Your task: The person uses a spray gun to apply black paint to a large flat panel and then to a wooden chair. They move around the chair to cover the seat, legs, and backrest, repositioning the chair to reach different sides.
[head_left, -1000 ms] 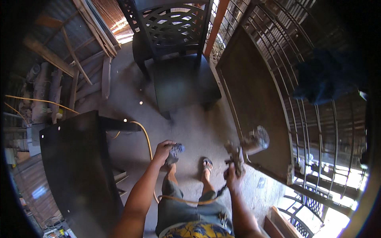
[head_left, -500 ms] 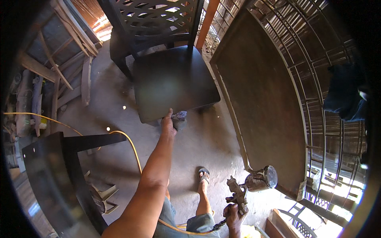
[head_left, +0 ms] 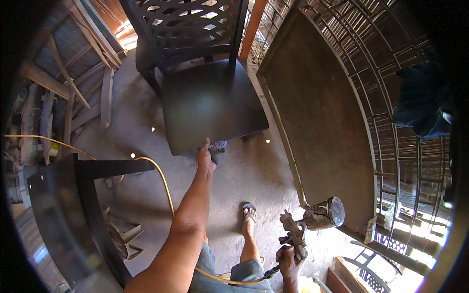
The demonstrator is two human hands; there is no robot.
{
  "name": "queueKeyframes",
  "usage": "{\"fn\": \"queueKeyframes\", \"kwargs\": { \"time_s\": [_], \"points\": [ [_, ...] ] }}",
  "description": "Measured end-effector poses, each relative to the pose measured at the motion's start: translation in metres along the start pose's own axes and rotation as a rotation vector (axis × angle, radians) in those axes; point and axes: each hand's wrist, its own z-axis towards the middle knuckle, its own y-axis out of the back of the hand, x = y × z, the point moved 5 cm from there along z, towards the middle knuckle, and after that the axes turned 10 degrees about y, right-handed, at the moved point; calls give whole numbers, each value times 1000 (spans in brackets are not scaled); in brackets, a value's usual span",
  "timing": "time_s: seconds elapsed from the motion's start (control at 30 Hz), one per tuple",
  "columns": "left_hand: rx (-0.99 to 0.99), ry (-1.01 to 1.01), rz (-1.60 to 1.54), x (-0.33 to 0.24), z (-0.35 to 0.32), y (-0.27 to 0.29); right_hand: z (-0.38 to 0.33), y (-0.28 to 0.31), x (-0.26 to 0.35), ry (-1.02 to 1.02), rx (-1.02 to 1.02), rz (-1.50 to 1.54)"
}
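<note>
My left hand [head_left: 207,157] reaches forward to the front edge of a dark chair's seat [head_left: 210,105]. Its fingers are closed round a crumpled grey rag [head_left: 218,146], and the thumb lies at the seat's edge. The seat has a dull sheen, and behind it rises a backrest [head_left: 188,29] with a pierced lattice pattern. Low on the right, my right hand [head_left: 290,262] grips a spray gun [head_left: 293,232] by its handle. A round, paint-stained cup [head_left: 324,214] is attached to the gun, and a yellow hose [head_left: 239,282] runs to the handle's lower end.
A large dark panel [head_left: 320,122] leans at the right against a barred wall with dark cloth [head_left: 424,102] hanging on it. Another dark piece of furniture [head_left: 63,219] stands at the near left. Yellow hose [head_left: 163,178] crosses the concrete floor. Wooden boards [head_left: 106,97] lean at the far left.
The view has shifted slightly, showing more of the backrest. My left hand stays at the seat's front edge with the rag, and my right hand still holds the spray gun.
</note>
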Motion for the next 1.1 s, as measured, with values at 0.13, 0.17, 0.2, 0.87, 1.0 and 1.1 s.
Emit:
{"fn": "queueKeyframes", "kwargs": {
  "time_s": [0.13,0.17,0.2,0.87,1.0,1.1],
  "points": [
    [41,46,-8,14,-20,15,-1,1,0,13,1,7],
    [59,100,-19,19,-29,19,-2,1,1,28,-2,13],
    [72,143,-39,23,-39,20,-3,2,3,41,2,8],
    [8,164,-89,15,-200,14,12,1,51,114,2,77],
    [-118,29,-68,-28,-203,-26,28,-10,59,147,88,57],
    [-166,-16,-77,-53,-199,-46,36,-22,70,174,100,64]
  ]
}}
